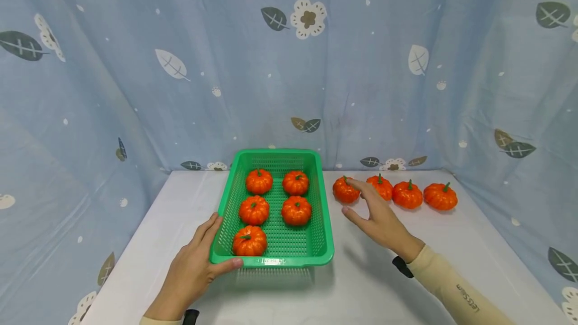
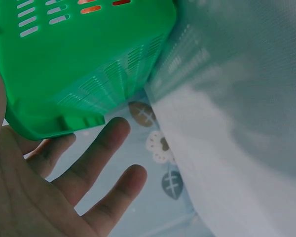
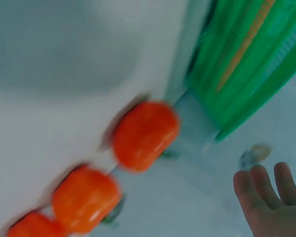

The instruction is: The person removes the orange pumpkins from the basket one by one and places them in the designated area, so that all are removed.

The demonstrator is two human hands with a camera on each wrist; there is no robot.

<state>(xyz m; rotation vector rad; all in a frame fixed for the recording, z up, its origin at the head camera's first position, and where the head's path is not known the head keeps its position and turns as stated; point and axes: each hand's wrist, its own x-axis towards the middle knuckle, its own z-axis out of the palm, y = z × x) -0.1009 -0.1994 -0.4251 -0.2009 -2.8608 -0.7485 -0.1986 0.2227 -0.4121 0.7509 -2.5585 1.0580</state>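
A green plastic basket (image 1: 325, 245) with slotted walls stands on the white table, several small orange pumpkins (image 1: 254, 210) inside it. My left hand (image 1: 191, 260) holds its near left corner, thumb on the front rim and fingers along the outer left side. In the left wrist view the fingers (image 2: 91, 163) spread below the basket's rim (image 2: 49, 133). My right hand (image 1: 379, 217) hovers right of the basket, thumb and fingers apart, holding nothing. Its fingertips overlap the leftmost loose pumpkin (image 1: 345, 190) in the head view; the right wrist view shows them apart from the pumpkins (image 3: 145, 136).
Right of that pumpkin, more loose pumpkins (image 1: 407, 195) continue the row along the table's back edge, the last one (image 1: 440, 196) near the right corner. A blue curtain (image 1: 289, 89) with leaves and flowers hangs behind and beside the white table (image 1: 180, 204).
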